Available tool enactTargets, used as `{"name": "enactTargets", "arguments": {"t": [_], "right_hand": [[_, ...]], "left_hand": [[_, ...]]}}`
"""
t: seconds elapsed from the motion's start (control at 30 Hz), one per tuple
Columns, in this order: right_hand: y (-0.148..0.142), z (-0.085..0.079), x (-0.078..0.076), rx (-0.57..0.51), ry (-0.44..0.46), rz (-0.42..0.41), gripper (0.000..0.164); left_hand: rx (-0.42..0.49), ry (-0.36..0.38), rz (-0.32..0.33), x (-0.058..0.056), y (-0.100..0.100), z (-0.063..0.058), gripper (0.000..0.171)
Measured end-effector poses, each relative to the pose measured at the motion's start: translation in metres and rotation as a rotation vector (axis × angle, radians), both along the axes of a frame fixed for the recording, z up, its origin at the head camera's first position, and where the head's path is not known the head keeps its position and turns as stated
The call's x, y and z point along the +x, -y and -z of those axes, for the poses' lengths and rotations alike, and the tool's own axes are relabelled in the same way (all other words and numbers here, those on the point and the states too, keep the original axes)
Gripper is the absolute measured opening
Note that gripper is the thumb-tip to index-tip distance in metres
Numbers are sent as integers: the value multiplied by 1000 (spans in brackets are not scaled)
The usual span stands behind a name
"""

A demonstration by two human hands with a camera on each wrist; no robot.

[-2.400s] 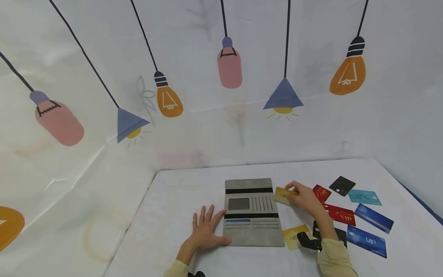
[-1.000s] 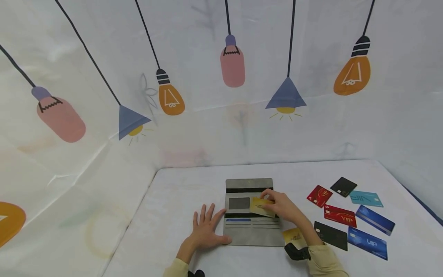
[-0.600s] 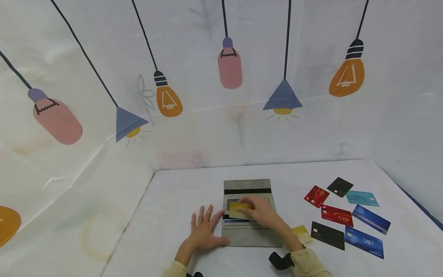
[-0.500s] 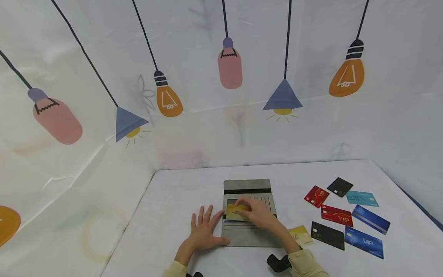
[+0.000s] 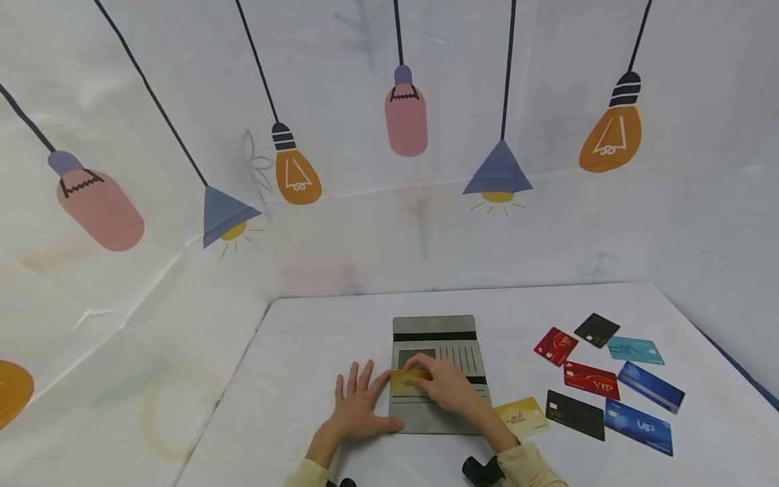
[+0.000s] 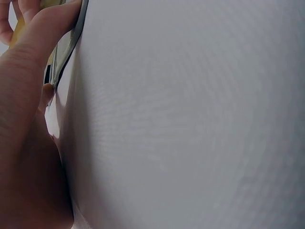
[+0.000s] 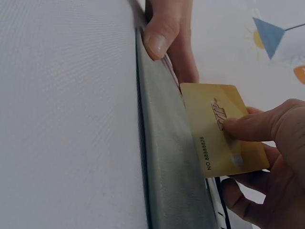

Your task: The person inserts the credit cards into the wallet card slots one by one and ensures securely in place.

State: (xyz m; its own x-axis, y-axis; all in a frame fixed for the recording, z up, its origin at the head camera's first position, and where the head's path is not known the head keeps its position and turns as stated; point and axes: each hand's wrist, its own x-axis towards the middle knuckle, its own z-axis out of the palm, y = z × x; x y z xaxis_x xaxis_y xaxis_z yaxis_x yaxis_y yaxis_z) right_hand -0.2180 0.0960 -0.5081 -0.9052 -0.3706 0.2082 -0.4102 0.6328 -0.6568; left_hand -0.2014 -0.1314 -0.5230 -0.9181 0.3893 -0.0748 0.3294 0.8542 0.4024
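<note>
A grey wallet (image 5: 433, 421) lies unfolded on the white table, with black bands and printed lines across it. My right hand (image 5: 449, 387) pinches a gold VIP card (image 7: 214, 129) between thumb and fingers. In the right wrist view the card stands up from the wallet, its numbered long edge right at the grey panel. From the head, the card overlaps the left side of the lower black band. My left hand (image 5: 358, 410) rests on the table with fingers spread, its thumb at the wallet's lower left edge and its index fingertip close to the card's left end.
A second gold card (image 5: 522, 416) lies just right of the wallet. Farther right are two black cards (image 5: 575, 415), two red cards (image 5: 592, 380), a teal card (image 5: 635, 350) and two blue cards (image 5: 639, 427). A white lamp-patterned sheet rises behind the table.
My right hand has carried the gold card leftward from beside the wallet, across it, then slightly nearer to me at the lower band. My left hand stays in place.
</note>
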Motion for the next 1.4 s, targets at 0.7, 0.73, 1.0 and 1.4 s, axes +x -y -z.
{"name": "enactTargets", "arguments": {"t": [0.7, 0.73, 1.0, 1.4], "right_hand": [[7, 11, 4, 59, 78, -29, 43], [6, 11, 4, 65, 77, -28, 43], [3, 9, 1, 89, 84, -24, 44], [-1, 7, -5, 81, 95, -55, 44]], "left_hand": [[32, 16, 1, 4, 3, 3, 96], [29, 16, 4, 4, 3, 3, 96], [-5, 1, 5, 2, -1, -5, 95], [-24, 16, 4, -3, -1, -6, 94]]}}
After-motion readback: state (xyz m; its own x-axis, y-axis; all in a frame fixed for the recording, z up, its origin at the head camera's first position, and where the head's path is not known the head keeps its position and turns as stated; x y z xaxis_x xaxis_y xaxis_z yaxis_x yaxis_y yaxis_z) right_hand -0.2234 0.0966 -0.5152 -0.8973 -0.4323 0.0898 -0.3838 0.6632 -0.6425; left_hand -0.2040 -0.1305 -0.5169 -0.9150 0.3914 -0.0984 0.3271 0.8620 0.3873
